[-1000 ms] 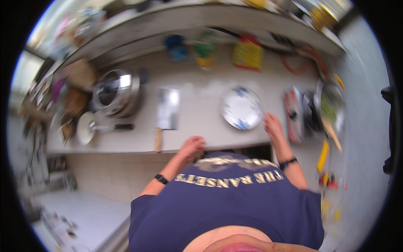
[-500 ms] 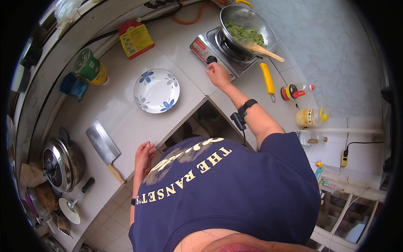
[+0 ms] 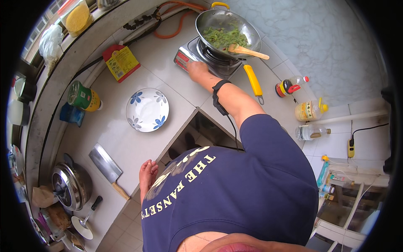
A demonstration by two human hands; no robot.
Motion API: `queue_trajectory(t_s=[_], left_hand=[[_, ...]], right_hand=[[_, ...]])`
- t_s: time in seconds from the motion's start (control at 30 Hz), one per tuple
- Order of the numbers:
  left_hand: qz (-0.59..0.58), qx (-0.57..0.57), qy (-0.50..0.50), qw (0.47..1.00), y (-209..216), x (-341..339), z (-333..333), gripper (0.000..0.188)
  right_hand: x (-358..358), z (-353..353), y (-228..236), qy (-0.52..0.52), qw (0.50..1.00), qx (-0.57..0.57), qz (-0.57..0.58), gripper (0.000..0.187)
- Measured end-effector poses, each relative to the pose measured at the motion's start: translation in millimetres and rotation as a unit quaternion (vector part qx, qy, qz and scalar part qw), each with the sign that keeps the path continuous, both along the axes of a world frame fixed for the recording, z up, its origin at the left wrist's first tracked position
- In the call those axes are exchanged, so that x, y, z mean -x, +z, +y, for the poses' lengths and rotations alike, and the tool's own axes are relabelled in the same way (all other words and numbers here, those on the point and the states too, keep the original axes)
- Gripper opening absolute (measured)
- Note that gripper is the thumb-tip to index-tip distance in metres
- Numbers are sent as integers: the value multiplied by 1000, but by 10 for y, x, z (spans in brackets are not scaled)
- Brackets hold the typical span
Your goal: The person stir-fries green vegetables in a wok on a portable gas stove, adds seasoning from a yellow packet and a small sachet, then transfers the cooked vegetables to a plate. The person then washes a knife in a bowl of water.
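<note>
While our right fingers (image 3: 192,67) curl on the stove (image 3: 197,54) front, gripping its knob as best we can tell, our left hand (image 3: 147,173) rests open on the tabletop (image 3: 126,143) edge. Greens (image 3: 224,38) sit cooked-looking in the wok (image 3: 226,27), spatula (image 3: 247,51) inside; the plate (image 3: 147,109) remains unfilled.

Glossy white tiles cover the counter (image 3: 126,143), where a shiny metal wok (image 3: 228,27) holds a matt wooden spatula (image 3: 247,51) on the steel stove (image 3: 201,56).
</note>
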State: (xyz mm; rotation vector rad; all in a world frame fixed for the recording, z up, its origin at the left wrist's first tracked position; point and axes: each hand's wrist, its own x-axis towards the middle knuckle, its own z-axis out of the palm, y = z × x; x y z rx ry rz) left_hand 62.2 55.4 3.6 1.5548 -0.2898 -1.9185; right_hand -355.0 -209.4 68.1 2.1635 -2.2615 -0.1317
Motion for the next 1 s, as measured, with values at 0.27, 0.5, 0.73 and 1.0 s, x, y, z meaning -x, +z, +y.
queue_trajectory(t_s=[0.27, 0.5, 0.73, 1.0], left_hand=[[-41, 19, -31, 998, 211, 82, -62, 38], [-58, 28, -8, 998, 320, 182, -125, 37], [-111, 130, 50, 984, 900, -194, -426, 32], [-431, 374, 120, 812, 2409, -1605, -1055, 21]], right_hand=[[-5, -57, -91, -112, 984, -38, -136, 33], [140, 102, -282, -262, 809, 7, -526, 43], [-591, 373, -147, -88, 775, -7, -625, 51], [-1311, 458, -9, 45, 699, -151, -697, 44]])
